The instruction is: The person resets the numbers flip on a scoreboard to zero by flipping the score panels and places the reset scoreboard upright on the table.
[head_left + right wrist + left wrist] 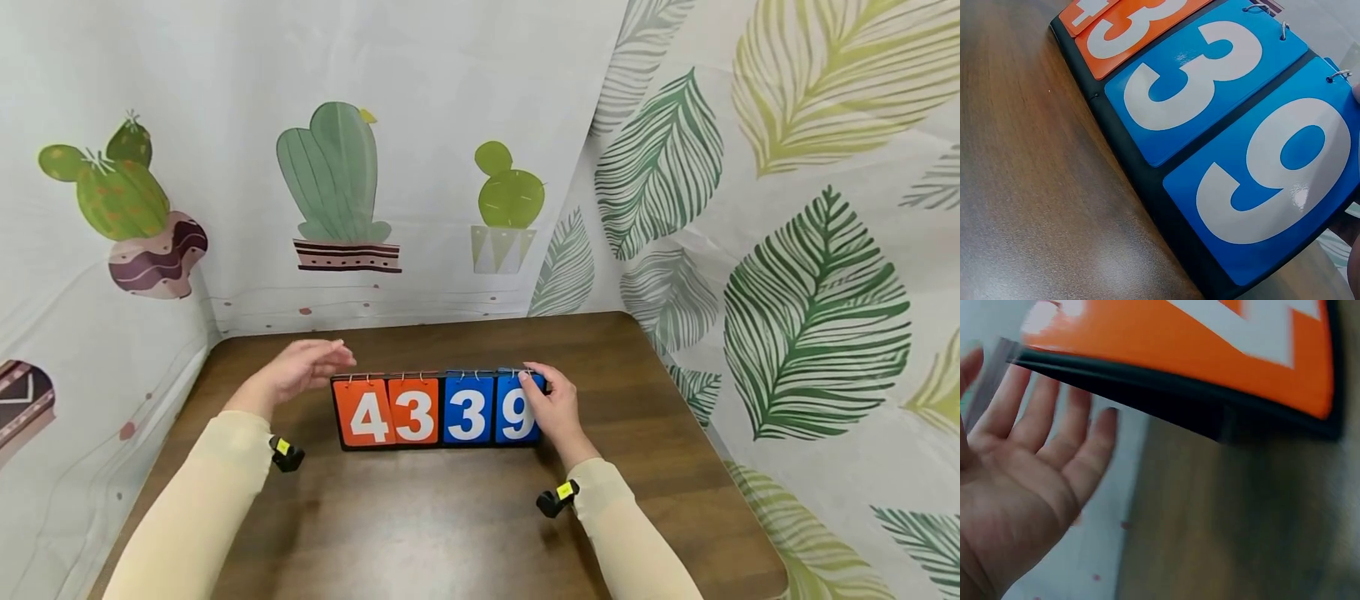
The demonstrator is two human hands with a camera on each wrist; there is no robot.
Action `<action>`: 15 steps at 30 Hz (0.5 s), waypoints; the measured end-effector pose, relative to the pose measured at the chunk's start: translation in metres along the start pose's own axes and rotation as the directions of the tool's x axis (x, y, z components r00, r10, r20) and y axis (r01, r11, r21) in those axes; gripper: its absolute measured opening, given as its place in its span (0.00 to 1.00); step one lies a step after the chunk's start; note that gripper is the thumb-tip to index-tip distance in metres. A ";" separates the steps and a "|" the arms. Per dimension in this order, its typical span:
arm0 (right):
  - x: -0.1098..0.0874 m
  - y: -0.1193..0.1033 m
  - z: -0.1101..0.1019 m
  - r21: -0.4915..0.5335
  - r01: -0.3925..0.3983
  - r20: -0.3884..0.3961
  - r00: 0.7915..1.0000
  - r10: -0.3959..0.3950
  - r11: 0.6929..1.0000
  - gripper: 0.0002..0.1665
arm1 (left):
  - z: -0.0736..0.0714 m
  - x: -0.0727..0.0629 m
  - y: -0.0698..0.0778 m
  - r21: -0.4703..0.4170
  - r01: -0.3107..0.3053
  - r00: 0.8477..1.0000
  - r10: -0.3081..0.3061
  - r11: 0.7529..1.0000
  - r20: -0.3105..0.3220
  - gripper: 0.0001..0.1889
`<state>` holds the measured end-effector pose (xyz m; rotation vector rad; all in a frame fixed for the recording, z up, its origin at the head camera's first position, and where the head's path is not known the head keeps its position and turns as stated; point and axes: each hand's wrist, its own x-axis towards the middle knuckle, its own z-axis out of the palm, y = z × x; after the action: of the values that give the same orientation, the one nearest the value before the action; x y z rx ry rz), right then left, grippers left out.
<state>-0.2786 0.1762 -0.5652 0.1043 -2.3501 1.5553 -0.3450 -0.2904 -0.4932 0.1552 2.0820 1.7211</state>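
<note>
A black flip scoreboard (441, 447) stands tilted on the table. Its orange cards (417, 392) read 4 and 3, and its blue cards (1179, 140) read 3 and 9. Metal rings hold the cards along the top edge. At the top right corner, my right hand (553, 407) grips the board, thumb over the front by the 9 and fingers at the back edge. My left hand (303, 367) is beside the upper left corner with fingers extended. In the left wrist view its palm faces the camera, and the fingers pass partly behind the board's side.
The brown wooden table (427, 525) reaches back to a white cloth wall (442, 50) printed with cacti. On the right hangs a leaf-patterned cloth (817, 325). Black wrist cameras (287, 455) sit on both cream sleeves.
</note>
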 end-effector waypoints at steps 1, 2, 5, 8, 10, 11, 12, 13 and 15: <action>0.000 0.000 0.000 0.002 -0.002 -0.001 1.000 0.002 1.000 0.19 | 0.000 0.003 -0.005 0.055 0.045 0.999 -0.046 0.997 0.025 0.27; 0.000 0.000 0.000 0.006 -0.003 -0.002 1.000 0.003 1.000 0.18 | 0.000 0.007 -0.008 0.111 0.079 0.995 -0.085 0.991 0.046 0.31; 0.000 0.000 0.001 0.014 0.000 -0.006 1.000 0.000 1.000 0.18 | 0.000 0.014 -0.017 0.179 0.152 0.983 -0.168 0.972 0.076 0.36; 0.000 0.000 0.001 0.015 0.003 -0.007 1.000 -0.003 1.000 0.20 | 0.001 0.019 -0.022 0.202 0.191 0.974 -0.211 0.960 0.082 0.37; 0.000 -0.001 0.001 0.013 0.002 -0.003 1.000 -0.002 1.000 0.22 | 0.002 0.021 -0.026 0.215 0.218 0.968 -0.239 0.952 0.077 0.37; 0.000 -0.001 0.001 0.013 0.000 -0.002 1.000 0.000 1.000 0.22 | 0.003 0.022 -0.027 0.226 0.228 0.966 -0.250 0.947 0.072 0.37; 0.000 -0.001 0.001 0.015 0.000 -0.002 1.000 0.000 1.000 0.22 | 0.004 0.022 -0.028 0.242 0.235 0.964 -0.259 0.941 0.068 0.37; 0.000 -0.001 0.001 0.016 0.000 -0.003 1.000 0.000 1.000 0.22 | 0.005 0.022 -0.030 0.251 0.249 0.961 -0.270 0.936 0.054 0.36; 0.000 -0.001 0.000 0.018 0.001 -0.007 1.000 -0.001 1.000 0.21 | 0.007 0.022 -0.034 0.264 0.277 0.955 -0.295 0.924 0.031 0.35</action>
<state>-0.2779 0.1754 -0.5641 0.1036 -2.3309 1.5736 -0.3564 -0.2841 -0.5319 -0.0130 2.1470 1.2558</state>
